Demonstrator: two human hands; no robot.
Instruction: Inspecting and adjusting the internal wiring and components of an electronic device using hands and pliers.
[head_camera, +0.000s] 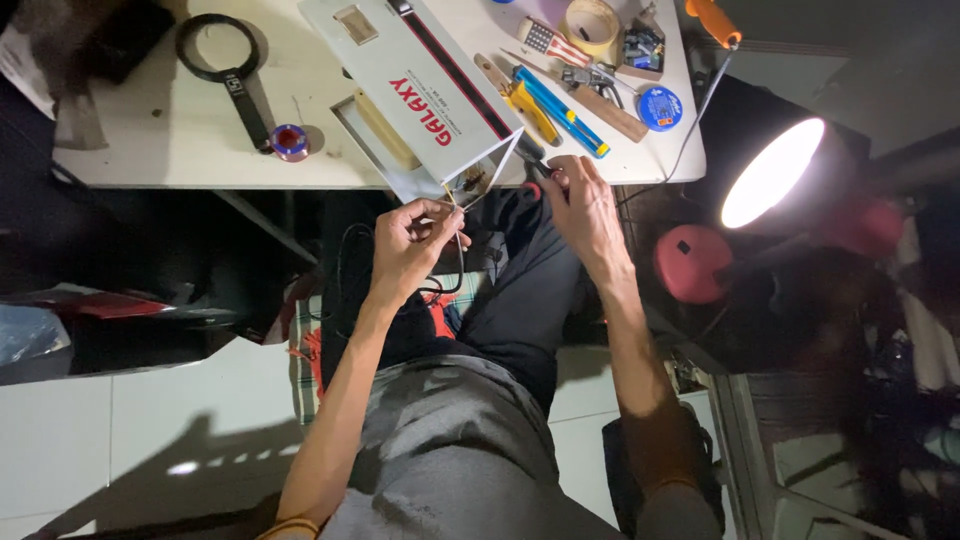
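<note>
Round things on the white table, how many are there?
4: a black magnifier ring at the far left, a small red-and-blue spool near it, a tan tape roll at the top, and a blue round tin at the right. More may be hidden.

tools crowd table right, lamp blocks right, table left open

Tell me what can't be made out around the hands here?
Head view only:
- Tool tip by the right hand: hidden behind fingers.
- What the left hand pinches: a thin wire, too small to follow.
- Open end of the white box: innards dark, tiny.
- Area under the table: lost in shadow.
</note>
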